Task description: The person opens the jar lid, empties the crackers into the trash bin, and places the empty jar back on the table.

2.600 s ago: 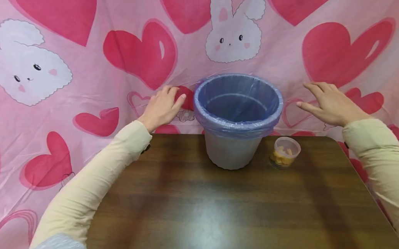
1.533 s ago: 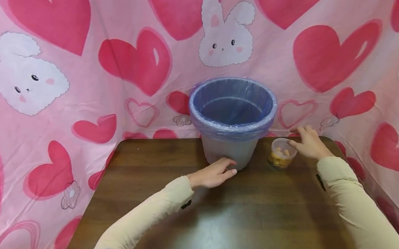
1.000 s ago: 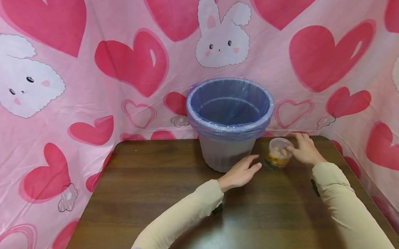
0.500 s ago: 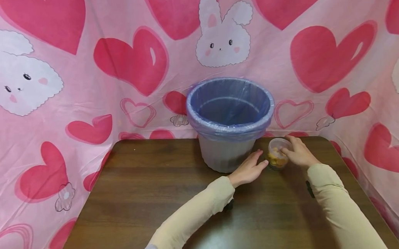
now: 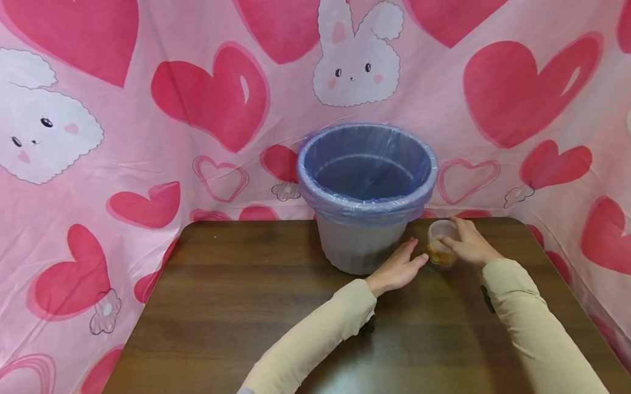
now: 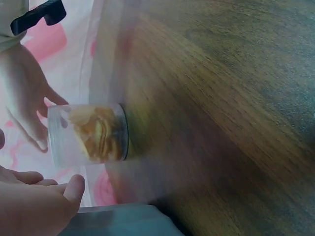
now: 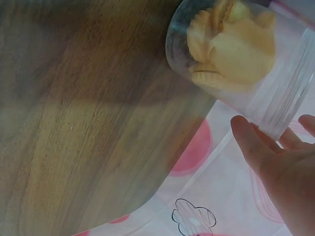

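A clear plastic jar (image 5: pixel 442 258) with tan, ridged snack pieces (image 7: pixel 241 51) inside stands upright on the table, just right of a bin. My right hand (image 5: pixel 473 246) is at the jar's right side, thumb and fingers spread close to its upper rim; the right wrist view has the fingers (image 7: pixel 290 141) by the rim. From the left, my left hand (image 5: pixel 397 268) reaches toward the jar with fingers extended, a small gap apart from it. The left wrist view shows the jar (image 6: pixel 91 132) between both hands. Whether the jar has a lid is unclear.
The pale grey bin (image 5: pixel 354 246), lined with a blue plastic bag (image 5: pixel 368 205), stands at the table's back, close to my left hand. A pink cloth (image 5: pixel 282 114) with hearts and rabbits hangs behind. The brown wooden table (image 5: pixel 229 300) ends just beyond the jar.
Both hands have come down from either side of the bin toward the jar. The left hand crossed rightward in front of the bin; the right hand moved left and closer to the jar.
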A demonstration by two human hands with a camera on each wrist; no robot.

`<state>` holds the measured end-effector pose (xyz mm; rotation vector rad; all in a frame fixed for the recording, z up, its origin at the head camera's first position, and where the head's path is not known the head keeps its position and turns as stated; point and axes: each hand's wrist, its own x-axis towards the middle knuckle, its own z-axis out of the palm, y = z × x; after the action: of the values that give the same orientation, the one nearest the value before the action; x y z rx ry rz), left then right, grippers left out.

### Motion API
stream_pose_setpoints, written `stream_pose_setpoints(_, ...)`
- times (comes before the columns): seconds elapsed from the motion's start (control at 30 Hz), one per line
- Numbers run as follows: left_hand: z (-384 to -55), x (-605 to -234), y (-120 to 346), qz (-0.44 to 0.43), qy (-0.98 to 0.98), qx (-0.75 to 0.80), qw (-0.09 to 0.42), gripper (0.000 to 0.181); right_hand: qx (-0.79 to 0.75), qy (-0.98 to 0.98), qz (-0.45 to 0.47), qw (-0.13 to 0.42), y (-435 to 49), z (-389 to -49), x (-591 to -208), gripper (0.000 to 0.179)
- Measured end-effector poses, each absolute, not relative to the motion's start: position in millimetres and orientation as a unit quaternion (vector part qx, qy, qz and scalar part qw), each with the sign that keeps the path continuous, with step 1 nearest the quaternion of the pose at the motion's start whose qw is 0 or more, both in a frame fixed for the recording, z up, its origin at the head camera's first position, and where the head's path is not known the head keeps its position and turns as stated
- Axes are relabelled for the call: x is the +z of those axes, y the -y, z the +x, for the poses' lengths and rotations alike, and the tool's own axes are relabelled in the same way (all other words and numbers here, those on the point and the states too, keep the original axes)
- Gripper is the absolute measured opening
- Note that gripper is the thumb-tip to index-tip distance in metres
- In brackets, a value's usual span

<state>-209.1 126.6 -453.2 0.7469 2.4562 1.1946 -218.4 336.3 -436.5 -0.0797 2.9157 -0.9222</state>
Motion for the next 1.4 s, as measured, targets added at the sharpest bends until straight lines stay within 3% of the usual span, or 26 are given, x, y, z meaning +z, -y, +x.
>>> stream_pose_setpoints(0.83, -207.4, -458.8, -125.6, 0.266, -0.862, 0.405, 0.148, 0.059, -0.327, -0.943, -0.013, 0.059, -341.2, -221.8, -440.5, 0.091)
stream_pose_setpoints(1.4, -205.3, -459.8, -123.6, 0.277, -0.868, 0.39, 0.132, 0.057, -0.313, -0.947, -0.047, 0.053, -339.4, -219.0, -441.2, 0.072)
